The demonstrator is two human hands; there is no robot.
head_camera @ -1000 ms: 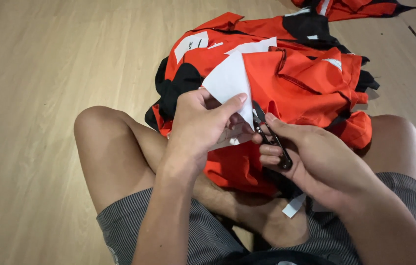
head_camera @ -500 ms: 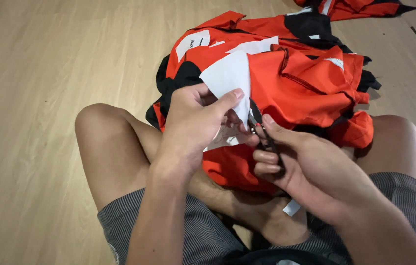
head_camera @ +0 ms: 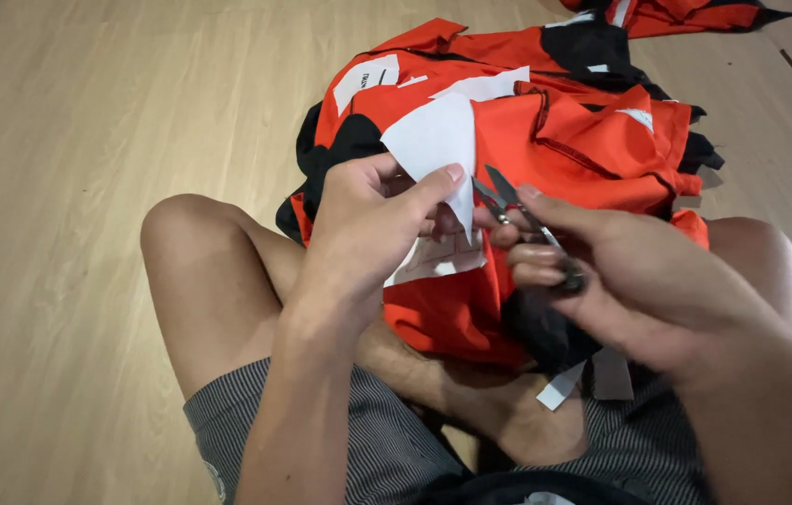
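Wooden floor [head_camera: 87, 140]: pale planks on which we sit cross-legged, bare knees out to either side, in grey striped shorts [head_camera: 377, 449].

Garment pile [head_camera: 546, 122]: orange-red and black clothing, several pieces with white patches, heaped on the floor in front of us and spilling over our lap. A further orange-red piece [head_camera: 686, 11] lies apart at the far top edge.

Left hand [head_camera: 363, 234]: closed in a pinch on a white fabric panel [head_camera: 433, 140], thumb on its near face and fingers behind. We hold the panel raised and roughly upright above the lap; it stays attached to the orange garment beneath it.

Right hand [head_camera: 639, 281]: clenched around a pair of small thread snips [head_camera: 518, 206]. Our fingers wrap the dark handle, and the forefinger lies along the top.

Thread snips: metal blades parted a little, tips pointing away from us, set just beside the right edge of the white panel. We cannot tell whether the blades touch it.

White strips [head_camera: 564, 383]: small loose tags hanging at the lap edge below the right hand.
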